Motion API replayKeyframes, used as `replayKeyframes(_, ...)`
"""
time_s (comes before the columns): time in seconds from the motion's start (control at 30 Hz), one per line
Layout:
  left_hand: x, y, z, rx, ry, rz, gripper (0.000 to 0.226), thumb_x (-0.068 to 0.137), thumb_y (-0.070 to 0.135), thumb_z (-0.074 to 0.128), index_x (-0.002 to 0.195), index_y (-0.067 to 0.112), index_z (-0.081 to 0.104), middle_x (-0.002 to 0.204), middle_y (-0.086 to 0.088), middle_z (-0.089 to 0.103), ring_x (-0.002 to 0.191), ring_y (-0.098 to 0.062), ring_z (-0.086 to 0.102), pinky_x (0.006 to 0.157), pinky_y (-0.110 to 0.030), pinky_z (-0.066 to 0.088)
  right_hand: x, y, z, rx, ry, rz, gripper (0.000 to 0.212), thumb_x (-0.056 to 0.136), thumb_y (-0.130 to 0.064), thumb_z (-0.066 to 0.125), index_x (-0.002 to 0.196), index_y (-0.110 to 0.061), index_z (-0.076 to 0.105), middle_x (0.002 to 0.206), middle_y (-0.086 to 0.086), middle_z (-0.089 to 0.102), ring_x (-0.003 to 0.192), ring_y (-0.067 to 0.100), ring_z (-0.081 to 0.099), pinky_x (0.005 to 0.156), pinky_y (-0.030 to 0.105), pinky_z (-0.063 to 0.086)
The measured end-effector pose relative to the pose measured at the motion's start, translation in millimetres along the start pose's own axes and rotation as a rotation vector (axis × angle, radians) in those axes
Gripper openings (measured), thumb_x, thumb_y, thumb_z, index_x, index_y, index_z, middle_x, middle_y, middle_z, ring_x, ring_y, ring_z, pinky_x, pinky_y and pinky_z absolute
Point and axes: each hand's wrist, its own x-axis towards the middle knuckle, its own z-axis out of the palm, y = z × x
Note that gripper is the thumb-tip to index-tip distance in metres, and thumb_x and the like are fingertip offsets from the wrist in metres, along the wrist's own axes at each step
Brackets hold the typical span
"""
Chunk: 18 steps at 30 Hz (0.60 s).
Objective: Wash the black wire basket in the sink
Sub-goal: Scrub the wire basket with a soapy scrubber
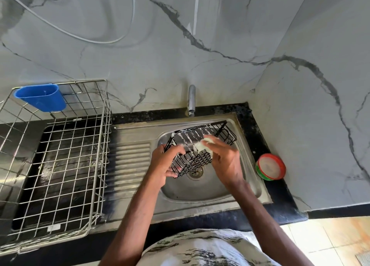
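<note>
The black wire basket (197, 143) is tilted above the steel sink (248, 187), streaked with white suds. My left hand (163, 164) grips its near left edge, fingers curled through the wires. My right hand (224, 161) holds a soapy white scrubber (202, 144) against the basket's upper side. The drain (195, 172) shows just under the basket's near corner.
A chrome tap (191, 100) stands behind the sink, with no water visible. A round red and green soap tub (270, 166) sits on the black counter at the right. A large steel dish rack (60, 157) with a blue plastic cup (41, 97) fills the left counter.
</note>
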Motion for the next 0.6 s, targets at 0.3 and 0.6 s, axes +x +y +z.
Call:
replayKeyframes(0.3, -1.3, 0.4, 4.3, 0.030, -0.007, -0.017, 0.061, 0.073, 0.036, 0.081, 0.125, 0.012, 0.059, 0.117, -0.006, 0.059, 0.080, -0.029, 0.070, 0.082, -0.052, 0.065, -3.1, -37.4, 14.6, 0.089, -0.022, -0.125, 0.051, 0.082, 0.027, 0.049, 0.117, -0.002, 0.073, 0.124, 0.014, 0.070, 0.119, 0.017, 0.067, 0.092, 0.018, 0.056)
replayKeyframes(0.6, -5.1, -3.9, -0.8, 0.058, -0.095, 0.030, 0.088, 0.044, 0.043, 0.076, 0.128, 0.019, 0.060, 0.118, -0.005, 0.061, 0.098, -0.035, 0.067, 0.060, -0.034, 0.060, 26.3, 37.6, -16.9, -0.082, 0.072, 0.148, 0.038, 0.089, -0.007, 0.042, 0.095, -0.002, 0.079, 0.111, 0.014, 0.075, 0.081, 0.019, 0.077, 0.059, 0.012, 0.057)
